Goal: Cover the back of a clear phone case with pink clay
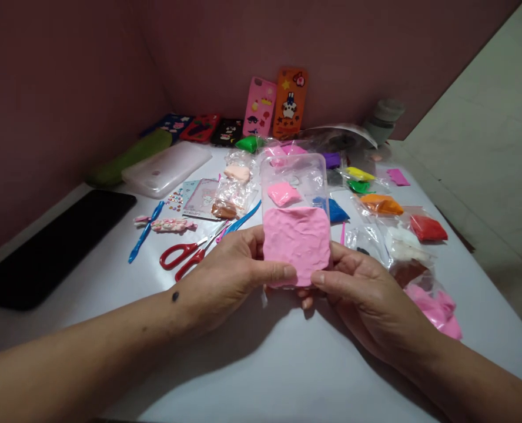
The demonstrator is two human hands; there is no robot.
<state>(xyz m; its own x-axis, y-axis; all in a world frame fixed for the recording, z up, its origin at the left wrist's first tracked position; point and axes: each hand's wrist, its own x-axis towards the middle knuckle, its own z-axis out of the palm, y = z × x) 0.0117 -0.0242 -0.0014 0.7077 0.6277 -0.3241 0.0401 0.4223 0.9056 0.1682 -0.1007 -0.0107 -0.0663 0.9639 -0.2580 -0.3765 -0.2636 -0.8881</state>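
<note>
The left hand (238, 261) and right hand (364, 288), equally close, pinch the near end of the clear phone case (310, 183), which stretches lengthwise away from the grip, pink clay (296, 238) covering its nearer half.

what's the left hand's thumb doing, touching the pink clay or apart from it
Touching. The head view shows the left hand with its thumb lying over the lower edge of the pink clay, no gap visible.

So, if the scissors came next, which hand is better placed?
Probably the left hand: the red-handled scissors lie close beside it, while the right hand is across the clear case. Both hands hold the case, though.
</note>
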